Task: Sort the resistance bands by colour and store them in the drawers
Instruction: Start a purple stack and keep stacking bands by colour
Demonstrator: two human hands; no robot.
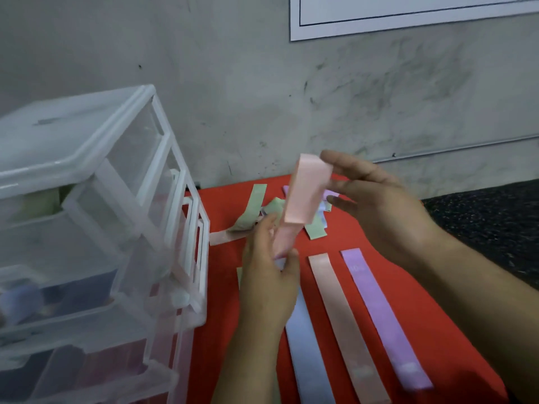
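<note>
Pink band [306, 193], folded: lower end pinched by left hand [268, 272], right hand [376, 205] fingers straight beside top fold; unsecured fold may spring open and slip free.

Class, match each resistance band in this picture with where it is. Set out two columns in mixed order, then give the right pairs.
Column one
1. pink folded band
2. purple band
3. blue band
4. green bands

Column two
A. in the heap at the far end of the mat
B. flat, rightmost of the three laid-out bands
C. gripped by the left hand, raised off the mat
D. flat, partly hidden by the left hand

Pairs: 1-C, 2-B, 3-D, 4-A
</note>
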